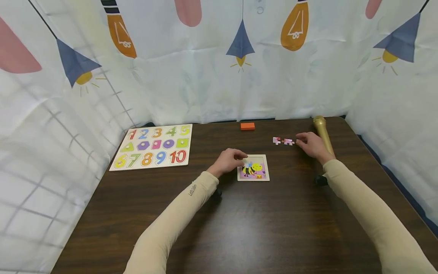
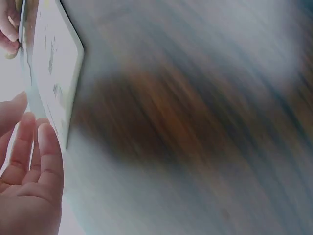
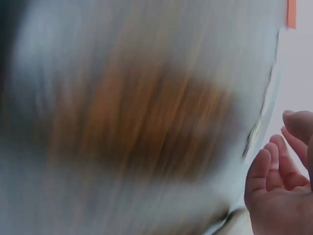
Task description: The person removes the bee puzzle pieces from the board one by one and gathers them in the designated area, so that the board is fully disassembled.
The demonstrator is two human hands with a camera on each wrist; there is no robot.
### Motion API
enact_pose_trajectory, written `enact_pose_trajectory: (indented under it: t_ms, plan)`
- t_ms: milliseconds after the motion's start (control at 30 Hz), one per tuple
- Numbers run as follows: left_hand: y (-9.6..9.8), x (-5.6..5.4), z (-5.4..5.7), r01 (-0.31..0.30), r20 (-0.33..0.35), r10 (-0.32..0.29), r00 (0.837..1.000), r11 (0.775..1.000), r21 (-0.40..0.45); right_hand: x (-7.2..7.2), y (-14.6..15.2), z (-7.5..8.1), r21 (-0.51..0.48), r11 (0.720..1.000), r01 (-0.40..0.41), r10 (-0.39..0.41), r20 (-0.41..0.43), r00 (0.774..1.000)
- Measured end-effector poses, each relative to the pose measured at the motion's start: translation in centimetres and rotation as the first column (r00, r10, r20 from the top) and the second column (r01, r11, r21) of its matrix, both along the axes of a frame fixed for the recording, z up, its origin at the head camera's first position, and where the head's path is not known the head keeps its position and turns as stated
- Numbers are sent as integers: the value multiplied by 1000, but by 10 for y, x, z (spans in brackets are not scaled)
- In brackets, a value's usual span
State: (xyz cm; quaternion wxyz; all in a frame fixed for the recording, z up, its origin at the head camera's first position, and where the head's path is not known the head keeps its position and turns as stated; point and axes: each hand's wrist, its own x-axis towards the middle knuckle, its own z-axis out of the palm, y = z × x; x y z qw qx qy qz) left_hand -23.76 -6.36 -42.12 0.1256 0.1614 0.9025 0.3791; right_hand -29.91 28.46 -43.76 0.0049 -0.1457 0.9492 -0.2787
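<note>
A small square puzzle (image 1: pixel 253 168) with a bee picture in a pale wooden frame lies on the dark table. My left hand (image 1: pixel 230 161) is at its upper left corner, fingers loosely bent and overlapping the frame in the head view. In the left wrist view, nothing sits between that hand's thumb and fingers (image 2: pixel 50 152). Farther right are two pink jigsaw pieces, a left one (image 1: pixel 276 140) and a right one (image 1: pixel 288 142). My right hand (image 1: pixel 311 145) is just right of them, its fingers relaxed and holding nothing in the right wrist view.
A number-and-shape board (image 1: pixel 161 133) lies at the back left. An orange block (image 1: pixel 247 126) sits near the far edge. Beside my right hand lies a gold-coloured cylinder (image 1: pixel 324 133) with a wider far end. A patterned curtain (image 1: pixel 205 87) hangs behind the table.
</note>
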Motion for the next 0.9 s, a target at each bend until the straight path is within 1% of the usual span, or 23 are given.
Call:
enact_pose_trajectory:
  t_ms: [67, 133, 200, 267, 367, 433, 533, 633, 733, 900]
  plan:
    - [-6, -1, -2, -8, -11, 8, 1000, 1000, -14, 4, -13, 1, -8, 1000, -5, 5, 14, 1000]
    - [-12, -1, -4, -14, -21, 14, 1000, 1000, -25, 10, -28, 1, -24, 999, -27, 28, 29, 999]
    - [-15, -1, -6, -17, -37, 16, 999, 999, -29, 16, -46, 1, -33, 997, -66, 67, 32, 997]
    - [-17, -1, -9, -14, -66, 12, 998, 999, -39, 24, -65, 2, -49, 991, -125, 127, 29, 992]
    - [-18, -1, -13, -7, -100, 2, 995, 999, -47, 38, -95, 4, -74, 974, -216, 219, 41, 975]
    - [-18, 1, -16, -2, -109, -4, 994, 999, -54, 48, -112, 5, -87, 959, -270, 275, 53, 960]
    - [-16, 2, -18, 5, -127, -12, 992, 998, -56, 58, -133, 6, -101, 941, -323, 330, 69, 941]
    - [-16, 3, -18, 6, -145, -14, 989, 998, -60, 62, -147, 4, -119, 931, -346, 357, 85, 930]
    - [-16, 4, -18, 3, -148, -13, 989, 998, -63, 63, -156, 3, -136, 929, -344, 359, 106, 927]
    - [-15, 4, -19, 9, -155, -19, 988, 998, -66, 65, -159, -3, -137, 938, -320, 337, 130, 933]
